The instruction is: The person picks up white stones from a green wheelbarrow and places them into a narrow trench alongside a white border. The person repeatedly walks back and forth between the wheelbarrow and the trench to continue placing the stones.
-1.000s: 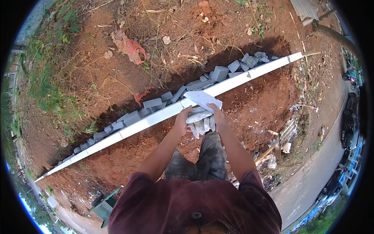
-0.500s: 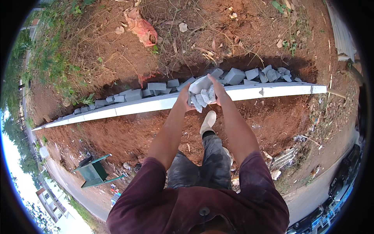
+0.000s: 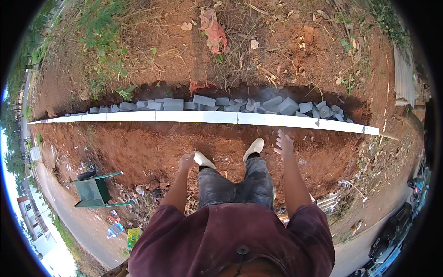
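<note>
Both my hands are away from the white wall (image 3: 194, 117) and hold nothing I can see. My left hand (image 3: 186, 162) hangs beside my left boot, loosely open, some of its fingers turned out of sight. Out to the right of my other boot, my right hand (image 3: 284, 145) is open with its fingers spread. Behind the long, narrow wall top, grey block pieces (image 3: 288, 106) lie jumbled in a trench, large ones among small broken ones. A faint dusty haze hangs over the pieces right of the middle.
My pale boots (image 3: 254, 147) stand on reddish soil on the near side of the wall. A green wheelbarrow (image 3: 93, 191) lies at the left, near a paved road. Across the trench are dry stalks and a torn reddish bag (image 3: 213, 31). Corrugated sheeting (image 3: 403, 74) edges the right.
The grey block pieces held between my hands over the wall are let go and now lie in the trench. My hands have drawn back and apart, and the view has shifted.
</note>
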`<state>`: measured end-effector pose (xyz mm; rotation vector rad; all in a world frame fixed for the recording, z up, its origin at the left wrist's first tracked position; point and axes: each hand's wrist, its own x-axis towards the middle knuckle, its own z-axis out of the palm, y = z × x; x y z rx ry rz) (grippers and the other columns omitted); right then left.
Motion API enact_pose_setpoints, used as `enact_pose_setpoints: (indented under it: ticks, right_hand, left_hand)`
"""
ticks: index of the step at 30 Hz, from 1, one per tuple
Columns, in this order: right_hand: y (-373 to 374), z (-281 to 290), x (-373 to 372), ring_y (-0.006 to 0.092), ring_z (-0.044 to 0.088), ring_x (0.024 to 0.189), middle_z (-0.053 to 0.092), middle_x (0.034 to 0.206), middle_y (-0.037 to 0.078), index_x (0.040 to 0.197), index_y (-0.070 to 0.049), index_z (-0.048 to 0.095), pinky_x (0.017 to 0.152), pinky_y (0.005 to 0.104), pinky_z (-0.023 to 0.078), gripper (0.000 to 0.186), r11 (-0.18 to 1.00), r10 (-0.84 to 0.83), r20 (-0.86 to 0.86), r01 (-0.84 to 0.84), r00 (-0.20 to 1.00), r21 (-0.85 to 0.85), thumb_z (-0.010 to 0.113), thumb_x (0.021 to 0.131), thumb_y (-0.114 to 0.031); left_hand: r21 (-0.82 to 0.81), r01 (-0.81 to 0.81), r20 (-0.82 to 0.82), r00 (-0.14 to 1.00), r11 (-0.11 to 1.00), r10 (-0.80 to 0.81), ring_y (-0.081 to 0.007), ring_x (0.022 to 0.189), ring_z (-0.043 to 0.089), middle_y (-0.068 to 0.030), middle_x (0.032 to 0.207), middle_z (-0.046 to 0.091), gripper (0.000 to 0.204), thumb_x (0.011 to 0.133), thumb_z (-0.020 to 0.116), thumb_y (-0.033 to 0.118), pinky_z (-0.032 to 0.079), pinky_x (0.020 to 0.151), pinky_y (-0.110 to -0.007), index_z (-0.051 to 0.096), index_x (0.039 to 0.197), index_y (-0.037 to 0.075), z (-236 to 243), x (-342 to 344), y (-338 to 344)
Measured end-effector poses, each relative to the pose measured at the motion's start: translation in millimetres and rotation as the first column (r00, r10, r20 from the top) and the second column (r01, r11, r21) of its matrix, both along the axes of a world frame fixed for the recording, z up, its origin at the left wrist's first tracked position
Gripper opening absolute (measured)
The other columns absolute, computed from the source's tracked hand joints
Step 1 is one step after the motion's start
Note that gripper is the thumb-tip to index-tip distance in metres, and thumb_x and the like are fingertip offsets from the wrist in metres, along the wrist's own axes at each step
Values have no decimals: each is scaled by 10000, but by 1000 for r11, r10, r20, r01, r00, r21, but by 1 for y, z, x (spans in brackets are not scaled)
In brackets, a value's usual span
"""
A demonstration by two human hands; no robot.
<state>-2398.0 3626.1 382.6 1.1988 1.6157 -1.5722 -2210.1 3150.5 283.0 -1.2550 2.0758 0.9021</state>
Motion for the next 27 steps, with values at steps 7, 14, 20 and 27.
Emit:
enact_pose_setpoints:
  ticks: [7,14,20,27]
  right_hand:
    - [-130,22,89,355,443,1379,472,1488,204,1503,-28,393,1044,519,450,851,998,-59,-55,59,997,-6,648,909,-581]
    - [-379,-18,60,304,599,1027,600,1188,174,1318,-48,555,897,469,530,581,836,548,-78,-544,833,73,674,936,-469]
    - [-600,-9,48,181,609,822,629,968,68,1199,-70,624,678,388,543,440,230,973,-33,-942,229,246,719,918,-396]
    - [-797,-68,75,150,577,622,596,743,30,1034,-71,658,518,382,526,280,-121,992,62,-943,-107,310,733,908,-310]
  left_hand:
    - [-105,130,157,981,986,-112,-395,1120,658,-259,1115,707,720,809,712,571,500,974,-463,648,1194,-34,49,273,-107]
    - [-76,-644,-87,765,761,638,-359,1086,671,-230,1094,713,603,829,690,553,508,946,-435,672,1124,28,71,323,-221]
    - [94,-864,-253,459,494,851,-357,1107,668,-214,1140,712,581,840,703,558,509,958,-432,705,1156,70,108,332,-237]
    - [120,-836,-254,496,536,830,-381,1136,652,-236,1159,697,577,843,720,530,508,964,-445,690,1173,59,87,393,-360]
